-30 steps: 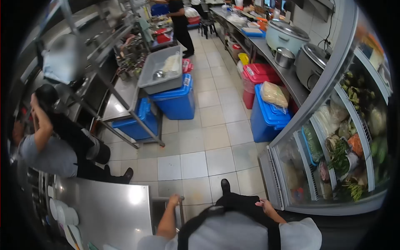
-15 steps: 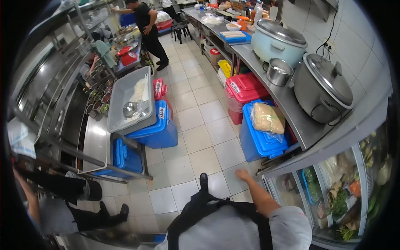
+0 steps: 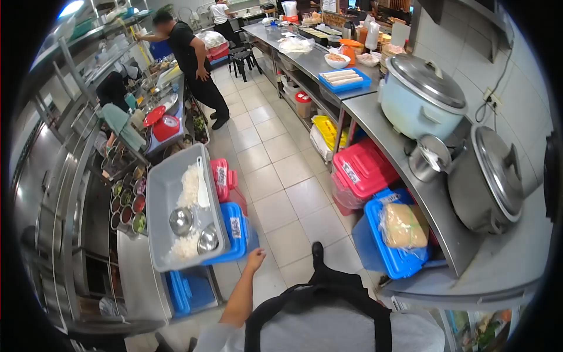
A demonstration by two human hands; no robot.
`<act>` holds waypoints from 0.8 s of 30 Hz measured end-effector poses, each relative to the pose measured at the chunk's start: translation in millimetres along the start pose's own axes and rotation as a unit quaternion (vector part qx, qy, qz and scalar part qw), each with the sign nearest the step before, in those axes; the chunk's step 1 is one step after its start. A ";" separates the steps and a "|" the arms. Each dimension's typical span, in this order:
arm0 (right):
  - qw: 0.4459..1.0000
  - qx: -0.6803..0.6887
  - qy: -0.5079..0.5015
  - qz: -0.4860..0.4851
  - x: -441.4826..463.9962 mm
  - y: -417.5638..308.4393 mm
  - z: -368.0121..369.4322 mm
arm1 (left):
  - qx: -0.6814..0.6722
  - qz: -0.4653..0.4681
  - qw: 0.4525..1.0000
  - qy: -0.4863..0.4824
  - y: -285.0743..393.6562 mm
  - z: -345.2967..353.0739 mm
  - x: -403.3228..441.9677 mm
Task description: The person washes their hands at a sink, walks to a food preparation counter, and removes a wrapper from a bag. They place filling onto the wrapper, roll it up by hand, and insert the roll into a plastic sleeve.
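My left hand point(image 3: 255, 258) hangs low in front of me, just right of a blue lidded bin point(image 3: 237, 232); its fingers look loosely curled, but they are too small to read. My right hand is out of sight. On the blue bin rests a grey tub point(image 3: 155, 199) holding white rice point(image 3: 190, 190), two metal bowls point(image 3: 180, 221) and a white paddle point(image 3: 203, 182). A red lidded bin point(image 3: 226, 179) stands behind the blue one.
On the right counter point(image 3: 399, 158) are two large cookers point(image 3: 425, 100) and a metal pot point(image 3: 430, 158), with red point(image 3: 360, 170) and blue point(image 3: 381, 258) bins below. A person in black point(image 3: 190, 58) stands at the left worktop. The tiled aisle point(image 3: 275, 152) runs ahead. A fridge point(image 3: 481, 328) is lower right.
I have moved forward along the aisle; the tub and cookers are nearer, and the fridge has dropped lower. My left hand has come into view, while my right hand has left it.
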State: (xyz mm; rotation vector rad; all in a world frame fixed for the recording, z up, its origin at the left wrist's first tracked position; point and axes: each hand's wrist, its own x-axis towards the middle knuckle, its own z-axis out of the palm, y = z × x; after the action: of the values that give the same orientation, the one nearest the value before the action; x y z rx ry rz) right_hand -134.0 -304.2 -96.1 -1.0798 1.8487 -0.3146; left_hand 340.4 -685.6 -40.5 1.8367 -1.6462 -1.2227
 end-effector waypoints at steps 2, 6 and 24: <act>0.999 0.014 -0.021 0.044 54.8 -55.1 -9.9 | -0.059 0.005 0.998 -0.026 29.5 1.2 45.3; 0.996 0.040 -0.051 0.058 200.4 -163.7 -42.4 | -0.055 -0.073 0.994 -0.062 2.4 14.7 85.3; 0.992 0.050 -0.061 0.096 584.1 -503.5 -181.8 | -0.489 -0.434 0.757 -0.026 65.7 -85.6 395.1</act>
State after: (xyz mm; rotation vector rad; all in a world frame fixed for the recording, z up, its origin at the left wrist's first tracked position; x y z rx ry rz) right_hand -109.3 -1094.3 -42.3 -0.8273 1.7926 -0.2198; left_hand 342.2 -1093.3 -79.5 1.7429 0.1291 -1.9412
